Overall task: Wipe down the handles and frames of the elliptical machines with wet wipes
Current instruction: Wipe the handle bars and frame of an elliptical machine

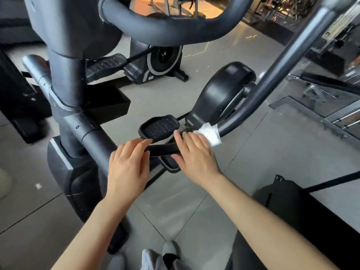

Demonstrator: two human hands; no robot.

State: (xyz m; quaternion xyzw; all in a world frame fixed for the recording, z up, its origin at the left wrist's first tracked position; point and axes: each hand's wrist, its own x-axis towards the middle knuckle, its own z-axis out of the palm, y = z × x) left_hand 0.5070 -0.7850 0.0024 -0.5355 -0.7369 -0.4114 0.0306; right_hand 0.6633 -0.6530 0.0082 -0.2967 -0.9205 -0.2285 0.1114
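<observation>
A dark elliptical machine fills the view, with its thick upright column (66,78) at left and a curved black handlebar (163,28) across the top. A black bar (161,149) runs between my two hands. My left hand (128,168) rests on its left end, fingers laid over the top. My right hand (196,154) lies over the bar's right end, fingers fairly straight. A white wet wipe (209,133) sits wrapped on the lower end of the grey swing arm (288,61), just past my right fingertips. Whether the fingers touch the wipe is unclear.
A black foot pedal (158,126) lies just behind the bar, and a flywheel housing (220,94) stands beyond it. A second elliptical (153,63) stands further back on the grey tiled floor. Metal gym equipment (319,102) crowds the right side. My feet (155,258) show at the bottom.
</observation>
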